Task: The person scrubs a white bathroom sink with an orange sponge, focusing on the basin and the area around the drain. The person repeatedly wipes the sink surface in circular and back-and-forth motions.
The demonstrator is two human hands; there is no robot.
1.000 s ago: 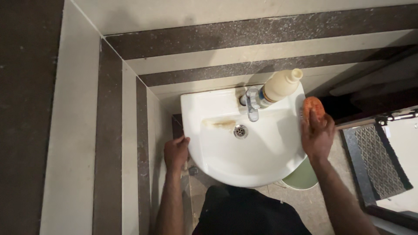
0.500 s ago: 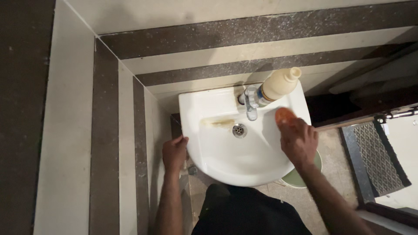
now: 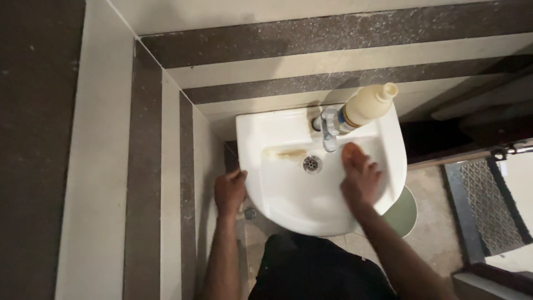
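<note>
Left hand [image 3: 229,191] grips the left rim of the white sink [image 3: 288,208]; right hand [image 3: 360,176] lies flat inside the basin beside the tap [image 3: 328,129], its grasp hidden, cream bottle [image 3: 367,105] behind.

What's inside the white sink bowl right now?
In the sink: a drain, a brown stain, and the right hand pressed flat. Anything under that hand is covered.

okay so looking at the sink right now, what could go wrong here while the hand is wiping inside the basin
1. The cream bottle leans on the rim behind the tap, close to the right hand; a wide stroke might knock it over.
2. The left hand grips the edge of the white sink; if that edge is wet, it may slip.
3. The brown stain lies left of the drain, outside the hand's spot, and could get missed.
</note>
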